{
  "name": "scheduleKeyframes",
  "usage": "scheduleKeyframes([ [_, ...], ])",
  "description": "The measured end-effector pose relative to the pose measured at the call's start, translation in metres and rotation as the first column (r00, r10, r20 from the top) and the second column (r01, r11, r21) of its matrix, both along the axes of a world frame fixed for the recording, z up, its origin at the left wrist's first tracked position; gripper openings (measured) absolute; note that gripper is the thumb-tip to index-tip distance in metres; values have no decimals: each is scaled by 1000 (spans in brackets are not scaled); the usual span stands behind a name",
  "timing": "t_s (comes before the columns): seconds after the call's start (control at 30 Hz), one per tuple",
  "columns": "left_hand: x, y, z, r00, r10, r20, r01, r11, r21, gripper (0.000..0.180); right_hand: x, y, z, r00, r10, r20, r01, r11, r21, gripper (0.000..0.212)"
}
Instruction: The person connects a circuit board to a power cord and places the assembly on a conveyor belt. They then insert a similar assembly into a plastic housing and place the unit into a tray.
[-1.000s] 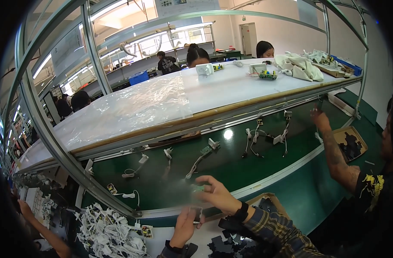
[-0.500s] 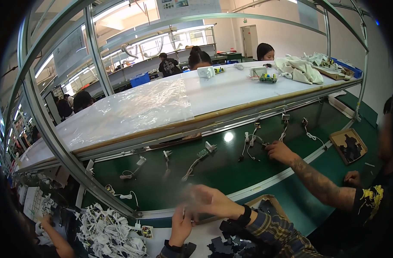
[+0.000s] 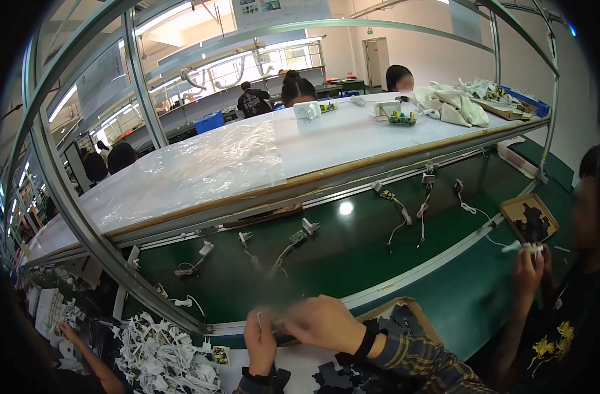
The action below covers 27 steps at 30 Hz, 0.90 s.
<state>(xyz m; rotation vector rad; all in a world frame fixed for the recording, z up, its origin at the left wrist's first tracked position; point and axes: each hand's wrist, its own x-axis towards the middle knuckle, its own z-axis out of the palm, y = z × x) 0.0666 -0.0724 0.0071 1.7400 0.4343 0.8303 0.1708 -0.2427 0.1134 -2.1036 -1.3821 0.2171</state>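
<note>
My left hand [image 3: 260,345] is closed at the fingertips around a small pale piece too blurred to name. Close against it, my right hand [image 3: 326,323] bends its fingers toward the same spot; they look pinched together, and a smear in the picture hides what is between them. Below and right of my hands, flat black pieces [image 3: 349,379] lie on the white worktop [image 3: 296,368], with more in a cardboard box [image 3: 426,322] by my right forearm. Left of my hands is a heap of white cables with plugs [image 3: 162,358], and a small circuit board [image 3: 220,355] at its edge.
Beyond my hands runs a green conveyor belt [image 3: 339,262] carrying several plugs with boards and cables [image 3: 298,238]. A metal frame post [image 3: 83,203] and a raised white shelf [image 3: 339,144] bound it. At right, a co-worker's hand [image 3: 528,269] holds a white cabled piece beside a cardboard tray [image 3: 510,209].
The co-worker's arm has drawn back from the belt to the right, now with a white cabled piece in hand. My hands have shifted slightly, still close together. Some belt pieces have changed position.
</note>
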Motion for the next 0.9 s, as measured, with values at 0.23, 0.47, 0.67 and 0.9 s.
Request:
scheduleKeyframes([
  [0.23,4,-4,3,985,-93,142,129,955,-268,18,10,25,-46,964,227,141,-266,872,411,20],
  [0.47,3,-3,3,966,-133,222,237,797,-556,25,8,24,-44,967,222,125,-254,877,409,21],
  [0.67,-1,-18,27,927,-231,295,374,608,-700,35,12,27,-48,956,193,220,-274,855,440,23],
  [0.9,1,-19,8,944,-277,181,320,628,-709,42,16,29,-53,957,165,240,-250,887,388,24],
])
